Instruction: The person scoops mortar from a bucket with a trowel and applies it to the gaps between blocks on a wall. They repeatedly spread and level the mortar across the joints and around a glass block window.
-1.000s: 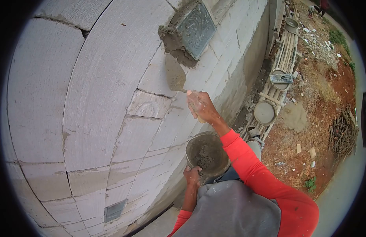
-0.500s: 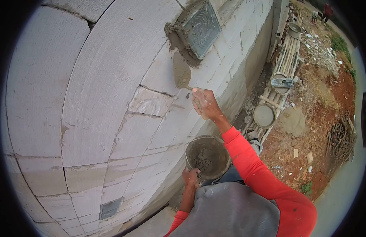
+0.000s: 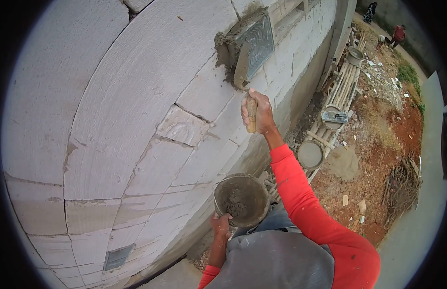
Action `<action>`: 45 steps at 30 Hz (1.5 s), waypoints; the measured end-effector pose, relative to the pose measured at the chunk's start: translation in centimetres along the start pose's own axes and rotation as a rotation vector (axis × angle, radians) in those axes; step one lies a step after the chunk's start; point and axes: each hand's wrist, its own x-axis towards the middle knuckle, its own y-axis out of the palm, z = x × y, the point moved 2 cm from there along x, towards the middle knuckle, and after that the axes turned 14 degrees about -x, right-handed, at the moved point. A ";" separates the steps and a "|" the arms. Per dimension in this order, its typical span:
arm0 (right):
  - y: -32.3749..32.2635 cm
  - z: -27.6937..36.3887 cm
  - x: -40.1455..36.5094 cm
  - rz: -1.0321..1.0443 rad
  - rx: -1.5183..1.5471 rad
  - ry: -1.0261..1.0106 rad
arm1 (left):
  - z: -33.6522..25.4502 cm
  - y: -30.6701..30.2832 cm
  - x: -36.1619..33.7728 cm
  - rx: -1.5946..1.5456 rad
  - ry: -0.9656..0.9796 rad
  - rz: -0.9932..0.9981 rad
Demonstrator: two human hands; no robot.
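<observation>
My right hand (image 3: 260, 111) is closed around the wooden handle of a trowel (image 3: 241, 66), whose blade is turned edge-on against the mortar (image 3: 226, 53) at the lower left side of a grey patterned block (image 3: 260, 45). That block projects from a wall of pale blocks (image 3: 132, 96). Down near my body, my left hand (image 3: 221, 225) grips the rim of a bucket (image 3: 242, 197) with wet mortar (image 3: 234, 202) in its bottom. The bucket is tilted so that its inside shows.
A bamboo platform (image 3: 340, 91) runs along the wall on the right, carrying round basins (image 3: 310, 154) and a float (image 3: 334, 117). Bundled sticks (image 3: 400, 190) lie on the reddish ground. Two people (image 3: 398, 36) are in the far background. A second grey block (image 3: 119, 257) sits low in the wall.
The trowel has gone up from the wall below the block to the mortar at its side, its blade turning edge-on. The view has shifted slightly; my left hand still holds the bucket.
</observation>
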 end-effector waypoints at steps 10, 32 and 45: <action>0.8 -2.4 1.2 -0.045 -0.333 -0.118 | 0.1 -1.3 0.0 -0.066 -0.034 -0.090; 4.8 -0.7 -5.2 0.180 -0.352 -0.005 | -1.9 1.8 0.4 -0.018 -0.077 0.046; 4.8 8.5 -5.2 0.231 0.316 0.169 | 1.1 -0.4 2.4 -0.052 0.002 0.007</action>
